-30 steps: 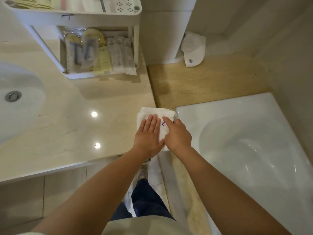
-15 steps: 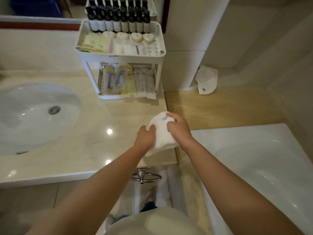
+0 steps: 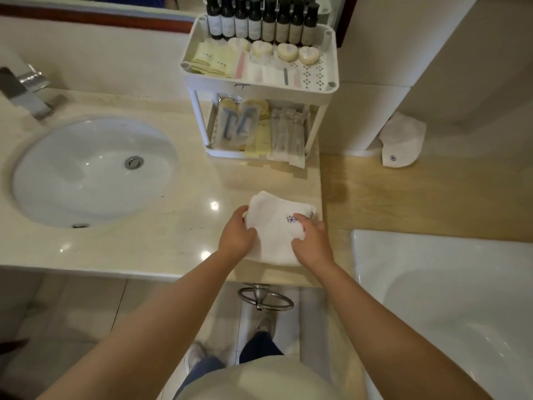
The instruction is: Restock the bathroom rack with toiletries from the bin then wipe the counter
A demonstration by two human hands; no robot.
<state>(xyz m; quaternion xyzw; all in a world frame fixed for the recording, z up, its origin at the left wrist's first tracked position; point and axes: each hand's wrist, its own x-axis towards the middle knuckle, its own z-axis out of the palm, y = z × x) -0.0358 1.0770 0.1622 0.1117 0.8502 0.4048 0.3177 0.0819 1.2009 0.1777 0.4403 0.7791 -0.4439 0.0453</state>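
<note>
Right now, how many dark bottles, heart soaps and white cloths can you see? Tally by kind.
bottles: 8
soaps: 4
cloths: 2, one held in both hands, one by the wall
Total: 14

**Stocked rack, cloth at the table's corner**

We see the white two-tier rack (image 3: 331, 82) standing upright at the back of the beige table (image 3: 173, 226), near its right end. On the top tier, dark bottles (image 3: 262, 21) line the back, four pale soaps (image 3: 287, 51) sit before them, and yellow sachets (image 3: 209, 63) lie at the left. Below lie clear packets with blue items (image 3: 236, 125) and long clear packets (image 3: 288, 134), some overhanging the front. A white cloth (image 3: 274, 229) with a purple flower lies bunched at the table's front right corner. Our left hand (image 3: 235, 238) grips its left edge, and our right hand (image 3: 313, 241) grips its right.
</note>
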